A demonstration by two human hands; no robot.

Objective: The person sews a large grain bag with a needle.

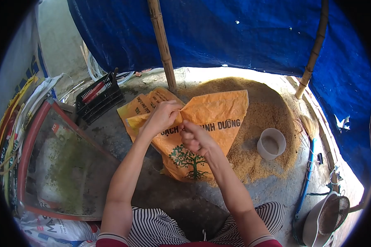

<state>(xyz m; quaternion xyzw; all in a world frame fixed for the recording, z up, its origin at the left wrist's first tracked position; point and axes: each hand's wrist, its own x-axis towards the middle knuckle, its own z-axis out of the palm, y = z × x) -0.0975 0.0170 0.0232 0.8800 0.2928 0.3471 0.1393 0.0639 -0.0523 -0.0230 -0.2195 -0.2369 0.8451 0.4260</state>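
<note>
An orange woven sack (218, 109) with dark lettering and a green printed tree lies in front of me, its upper part creased and bunched. My left hand (165, 116) is closed on the sack's gathered edge. Just below and to the right, my right hand (197, 139) is curled, thumb and forefinger pinching at the same bunched fold. Whether a thin string is also between those fingers is too small to tell. More folded orange sacking (142, 105) shows behind my left hand.
Yellowish grain or husks (251, 164) are heaped behind the sack, with a white plastic tub (271, 144) in them. A black crate (99, 99) and red-framed mesh screen (66, 164) are left. A blue-handled broom (311, 164) and pot with strainer (323, 218) are right. Bamboo poles (163, 45) stand before blue tarpaulin.
</note>
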